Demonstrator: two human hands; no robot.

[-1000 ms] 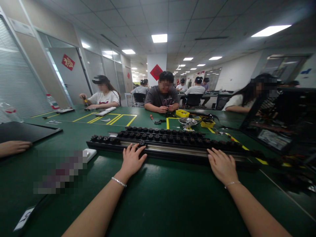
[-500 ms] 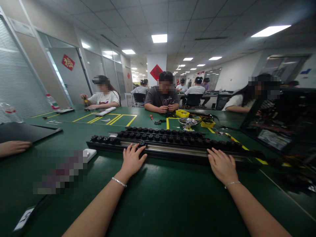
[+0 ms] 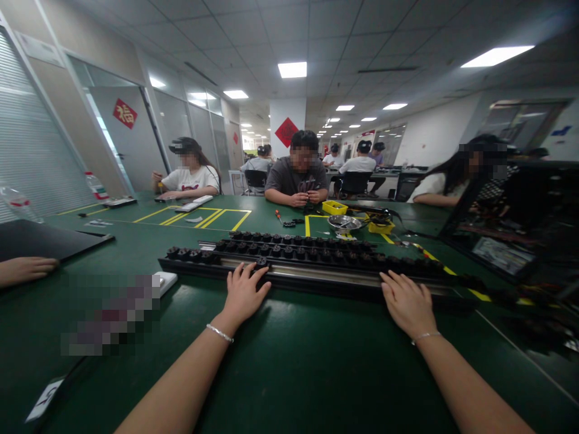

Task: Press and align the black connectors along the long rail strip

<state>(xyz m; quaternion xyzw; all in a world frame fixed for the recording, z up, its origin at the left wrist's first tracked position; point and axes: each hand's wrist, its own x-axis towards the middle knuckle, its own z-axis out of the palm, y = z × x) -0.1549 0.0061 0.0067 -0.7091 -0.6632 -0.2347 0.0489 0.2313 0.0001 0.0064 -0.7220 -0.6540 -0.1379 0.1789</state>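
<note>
A long black rail (image 3: 312,288) with a bare metallic channel lies across the table before me. My left hand (image 3: 244,292) rests on its near edge, fingers spread. The index finger is at a round black socket-like module (image 3: 262,263) sitting in the channel; I cannot tell whether it presses on it. Farther right, my right hand (image 3: 407,301) lies with outstretched fingers over the same edge, holding nothing. More round black modules (image 3: 194,254) fill the rail's left end. Behind it, another row of modules (image 3: 275,249) runs parallel.
A co-worker's hand (image 3: 29,271) rests at the left edge by a dark panel (image 3: 54,240). Across the green table (image 3: 307,374) are a metal bowl (image 3: 344,224), a yellow bin (image 3: 335,208) and a screwdriver (image 3: 277,214). A large black frame (image 3: 488,217) stands on the right.
My left hand and the module by its index finger have shifted very slightly right along the rail. My right hand stays in place.
</note>
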